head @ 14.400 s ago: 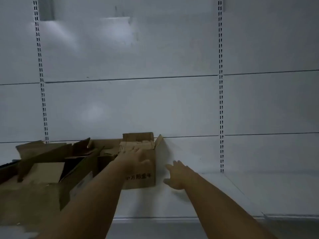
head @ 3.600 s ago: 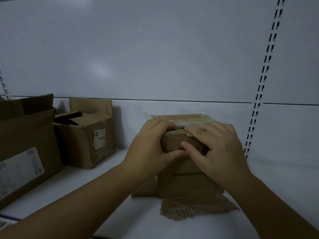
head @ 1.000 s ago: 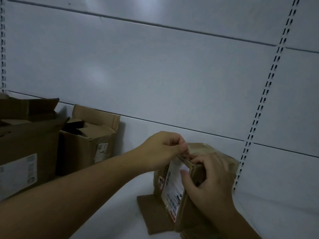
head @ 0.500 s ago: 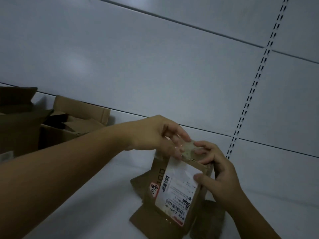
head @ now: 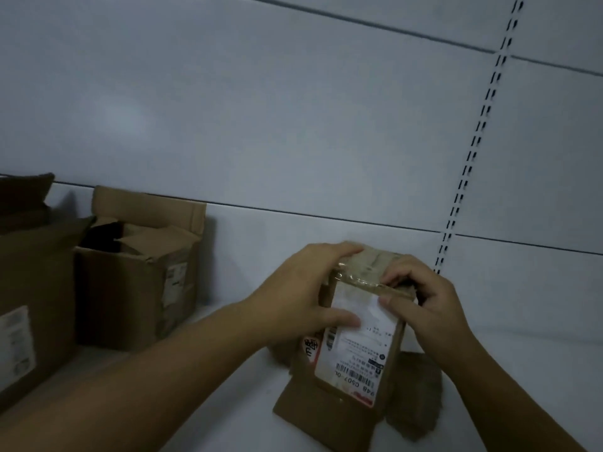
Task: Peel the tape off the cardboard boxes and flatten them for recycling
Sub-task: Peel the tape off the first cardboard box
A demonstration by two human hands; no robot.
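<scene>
Though dim, box top (head: 372, 265) under left hand (head: 303, 295)

- The small box (head: 375, 261) no longer stands among the other boxes (head: 137, 278) far on the shelf. It is now close and tilted, with its white label (head: 359, 347) turned to the camera.
- The left hand (head: 303, 298) had its fingers lifted above the top edge half a second ago. Now it grips the left side of the box, with the fingers over the top and the thumb on the label.
- The right hand (head: 430, 305) is now higher, with its fingers curled over the top edge at the shiny tape (head: 359, 279).
</scene>
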